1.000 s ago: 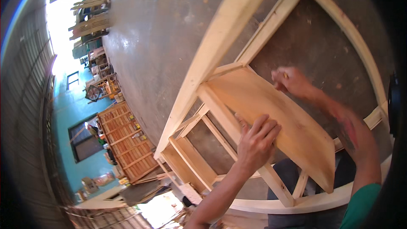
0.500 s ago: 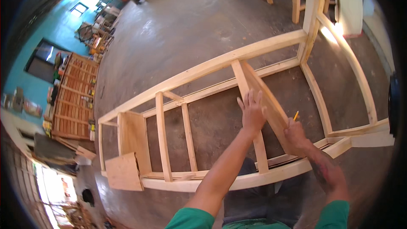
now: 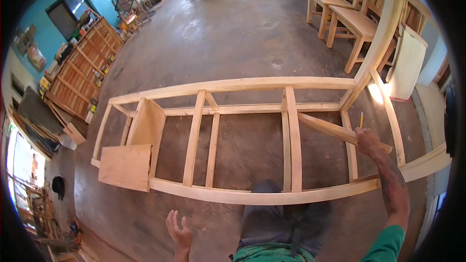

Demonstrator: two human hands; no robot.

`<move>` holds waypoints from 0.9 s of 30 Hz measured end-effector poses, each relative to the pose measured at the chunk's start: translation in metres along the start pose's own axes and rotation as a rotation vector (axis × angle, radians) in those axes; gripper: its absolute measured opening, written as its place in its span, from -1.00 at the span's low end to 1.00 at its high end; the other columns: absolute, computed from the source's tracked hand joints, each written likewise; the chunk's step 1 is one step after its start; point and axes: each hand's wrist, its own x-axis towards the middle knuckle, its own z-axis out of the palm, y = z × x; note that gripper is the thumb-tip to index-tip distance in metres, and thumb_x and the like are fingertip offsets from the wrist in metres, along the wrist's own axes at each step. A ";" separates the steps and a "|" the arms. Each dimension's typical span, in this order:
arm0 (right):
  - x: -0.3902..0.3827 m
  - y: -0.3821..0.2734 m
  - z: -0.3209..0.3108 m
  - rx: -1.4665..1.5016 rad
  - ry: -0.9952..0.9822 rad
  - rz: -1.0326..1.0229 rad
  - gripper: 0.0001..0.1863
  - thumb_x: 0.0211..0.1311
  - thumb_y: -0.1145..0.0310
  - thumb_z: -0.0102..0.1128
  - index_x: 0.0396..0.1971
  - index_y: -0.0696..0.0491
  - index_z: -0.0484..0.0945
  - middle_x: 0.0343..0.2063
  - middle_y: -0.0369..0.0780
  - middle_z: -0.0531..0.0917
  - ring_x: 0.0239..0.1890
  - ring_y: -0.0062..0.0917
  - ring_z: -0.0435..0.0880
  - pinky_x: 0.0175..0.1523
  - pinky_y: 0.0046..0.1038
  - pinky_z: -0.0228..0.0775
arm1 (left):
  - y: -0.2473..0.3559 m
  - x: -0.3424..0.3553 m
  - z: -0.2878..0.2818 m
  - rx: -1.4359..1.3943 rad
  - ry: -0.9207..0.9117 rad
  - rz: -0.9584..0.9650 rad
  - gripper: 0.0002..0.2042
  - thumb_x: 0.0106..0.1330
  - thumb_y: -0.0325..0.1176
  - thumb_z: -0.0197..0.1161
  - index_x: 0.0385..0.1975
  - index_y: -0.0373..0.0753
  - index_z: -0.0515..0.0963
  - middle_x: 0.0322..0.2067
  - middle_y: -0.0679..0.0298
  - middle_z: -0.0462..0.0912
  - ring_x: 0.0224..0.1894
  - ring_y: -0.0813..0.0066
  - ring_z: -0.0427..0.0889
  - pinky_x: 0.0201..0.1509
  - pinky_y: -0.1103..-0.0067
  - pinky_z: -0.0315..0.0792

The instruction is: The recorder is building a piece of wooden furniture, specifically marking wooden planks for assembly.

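A long pale wooden frame [image 3: 233, 194] lies across the floor in front of me, with several crosspieces. My right hand [image 3: 369, 140] is closed round the right end of a loose wooden board [image 3: 327, 128], which slants across the frame's right bay. A yellow pencil [image 3: 361, 119] sticks up from the same hand. The board's far end is beside a crosspiece [image 3: 293, 140]. My left hand [image 3: 179, 230] is apart from the frame on the near side, fingers spread, holding nothing. A square plywood piece [image 3: 125, 165] leans at the frame's near left corner.
Wooden chairs [image 3: 352, 22] stand at the far right, near a pale panel [image 3: 409, 63]. A tall post [image 3: 381, 34] rises from the frame's right end. At the left, a slatted wooden piece [image 3: 85, 68] lines the blue wall. Concrete floor [image 3: 218, 34] stretches beyond the frame.
My left hand has left the crosspiece and dropped back to the lower left. The board has swung away from beside the crosspiece, its near end moving right with my right hand. The view has shifted.
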 end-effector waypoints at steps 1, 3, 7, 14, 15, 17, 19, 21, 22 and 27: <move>-0.008 0.000 -0.012 -0.028 -0.004 0.013 -0.80 0.03 0.51 0.21 -0.30 0.15 0.50 -0.32 0.03 0.68 -0.16 -0.04 0.66 -0.05 -0.08 0.50 | 0.009 -0.002 0.005 -0.015 -0.008 -0.016 -0.68 0.25 -0.42 0.28 -0.02 -0.37 0.54 0.05 -0.01 0.53 0.13 -0.02 0.47 0.22 0.20 0.36; -0.026 -0.010 -0.038 -0.072 0.023 0.010 -0.81 0.00 0.53 0.20 -0.32 0.16 0.49 -0.37 0.04 0.67 -0.21 -0.02 0.67 -0.08 -0.08 0.51 | 0.049 0.003 0.021 -0.179 -0.052 0.138 -0.69 0.28 -0.43 0.26 0.00 -0.36 0.52 0.05 0.00 0.53 0.09 0.00 0.50 0.22 0.22 0.37; -0.056 -0.018 -0.032 -0.086 0.157 -0.037 -0.80 -0.04 0.58 0.18 -0.34 0.14 0.47 -0.47 0.04 0.65 -0.32 -0.01 0.67 -0.16 -0.08 0.51 | 0.152 -0.001 0.057 -0.488 -0.175 0.483 -0.68 0.29 -0.41 0.30 0.02 -0.34 0.52 -0.04 0.01 0.57 -0.01 0.04 0.60 0.04 0.33 0.56; -0.147 -0.070 -0.078 -0.156 0.416 -0.071 -0.80 0.06 0.62 0.09 -0.28 0.11 0.47 -0.58 0.01 0.60 -0.43 0.00 0.64 -0.34 -0.04 0.45 | 0.266 -0.020 0.073 -1.263 -0.666 0.511 -0.71 0.35 -0.40 0.28 0.04 -0.27 0.55 -0.01 0.03 0.62 0.03 0.13 0.64 0.13 0.45 0.49; -0.167 -0.093 -0.083 -0.173 0.442 -0.065 -0.76 0.06 0.61 0.09 -0.23 0.10 0.49 -0.58 -0.02 0.59 -0.45 -0.04 0.64 -0.35 -0.06 0.46 | 0.266 -0.024 0.078 -1.468 -0.845 0.198 -0.64 0.37 -0.34 0.27 0.12 -0.30 0.47 0.01 0.06 0.60 0.05 0.17 0.62 0.16 0.46 0.48; -0.208 -0.129 -0.082 -0.165 0.409 -0.058 -0.69 0.05 0.59 0.10 -0.14 0.11 0.51 -0.57 -0.07 0.59 -0.47 -0.11 0.64 -0.38 -0.09 0.47 | 0.268 -0.030 0.079 -1.652 -1.034 -0.152 -0.56 0.40 -0.27 0.26 0.20 -0.33 0.40 0.02 0.10 0.59 0.07 0.21 0.60 0.18 0.47 0.47; -0.257 -0.138 -0.041 -0.174 0.414 -0.165 -0.60 0.00 0.58 0.11 -0.07 0.17 0.50 -0.46 -0.09 0.60 -0.41 -0.21 0.65 -0.36 -0.21 0.51 | 0.268 -0.025 0.069 -1.870 -1.038 -0.571 -0.43 0.42 -0.21 0.24 0.31 -0.35 0.24 0.04 0.16 0.56 0.12 0.30 0.56 0.22 0.51 0.42; -0.283 -0.176 -0.005 -0.092 0.361 -0.336 -0.53 0.00 0.53 0.07 0.01 0.22 0.49 -0.22 0.00 0.63 -0.17 -0.21 0.66 -0.10 -0.37 0.58 | 0.262 -0.034 0.057 -2.012 -1.038 -0.711 -0.42 0.41 -0.18 0.26 0.28 -0.38 0.25 0.02 0.17 0.56 0.10 0.33 0.56 0.19 0.51 0.44; -0.290 -0.202 0.020 -0.047 0.335 -0.314 -0.53 0.00 0.50 0.07 0.00 0.24 0.51 -0.15 0.02 0.65 -0.13 -0.18 0.67 0.03 -0.33 0.56 | 0.258 -0.039 0.054 -1.935 -0.978 -0.849 -0.45 0.40 -0.20 0.27 0.25 -0.37 0.29 0.02 0.19 0.56 0.09 0.35 0.57 0.17 0.50 0.45; -0.309 -0.287 0.110 -0.204 0.328 -0.323 -0.52 0.15 0.37 0.13 0.07 0.29 0.50 -0.05 0.18 0.62 -0.03 -0.06 0.68 0.11 -0.08 0.49 | 0.175 -0.074 0.091 -1.516 -0.882 -0.765 -0.55 0.33 -0.28 0.31 0.13 -0.36 0.42 -0.03 0.15 0.61 -0.02 0.32 0.64 0.02 0.47 0.54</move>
